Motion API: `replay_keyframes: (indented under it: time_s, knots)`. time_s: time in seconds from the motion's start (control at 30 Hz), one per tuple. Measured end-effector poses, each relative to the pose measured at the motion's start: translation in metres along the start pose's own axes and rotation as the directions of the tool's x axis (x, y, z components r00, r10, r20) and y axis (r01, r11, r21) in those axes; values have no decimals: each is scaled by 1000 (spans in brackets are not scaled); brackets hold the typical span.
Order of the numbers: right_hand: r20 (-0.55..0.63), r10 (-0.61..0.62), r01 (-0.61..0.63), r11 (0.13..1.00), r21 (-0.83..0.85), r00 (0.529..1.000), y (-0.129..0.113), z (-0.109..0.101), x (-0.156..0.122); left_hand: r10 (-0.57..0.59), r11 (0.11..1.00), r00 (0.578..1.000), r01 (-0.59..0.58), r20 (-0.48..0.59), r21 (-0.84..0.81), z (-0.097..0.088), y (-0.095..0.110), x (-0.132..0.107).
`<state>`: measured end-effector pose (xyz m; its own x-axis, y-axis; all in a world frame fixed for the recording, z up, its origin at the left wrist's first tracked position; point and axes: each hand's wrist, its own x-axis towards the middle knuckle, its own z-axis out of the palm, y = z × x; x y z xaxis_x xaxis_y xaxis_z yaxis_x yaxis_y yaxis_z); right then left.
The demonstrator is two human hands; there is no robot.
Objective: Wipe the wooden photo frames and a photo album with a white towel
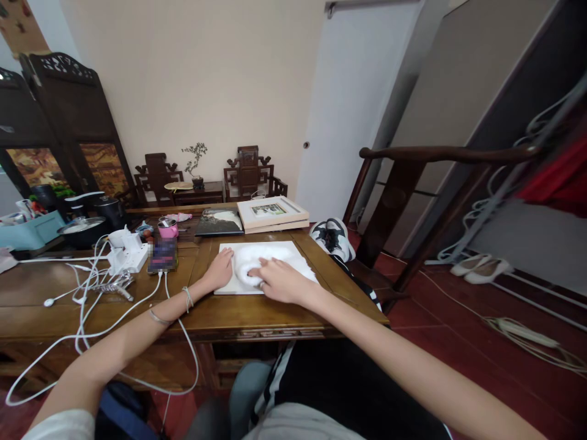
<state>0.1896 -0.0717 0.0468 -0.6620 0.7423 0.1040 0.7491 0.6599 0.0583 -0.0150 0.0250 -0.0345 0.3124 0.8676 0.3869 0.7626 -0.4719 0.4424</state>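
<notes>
A flat white board (296, 260) lies near the front edge of the wooden table, with a raised white mass (247, 263) on it that looks soft or pasty; I cannot tell its material. A small dark spot shows in the mass, close to my fingertips. My left hand (219, 269) rests flat on the board's left edge, fingers stretched forward. My right hand (279, 280) reaches in from the right, its fingers apart and the fingertips touching the white mass. Part of the mass is hidden behind this hand.
Behind the board lie a dark picture (219, 222) and stacked pale frames (274, 215). To the left are a phone (162, 255), white cables, a power strip (131, 256), a pink mug (168, 228) and a pot (82, 229). Sneakers (332, 238) sit on the chair (389, 214) at right.
</notes>
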Motion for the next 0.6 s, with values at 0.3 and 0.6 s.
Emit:
replay_keyframes:
  time_s: [0.3, 0.6]
  knots:
    - [-73, 84, -85, 996, -11, 994, -8, 21, 72, -252, 757, 926, 9, -280, -653, -18, 9, 10]
    - [39, -212, 202, 965, 169, 977, -14, -19, -8, -169, 890, 965, 63, -198, -452, -19, 20, 4]
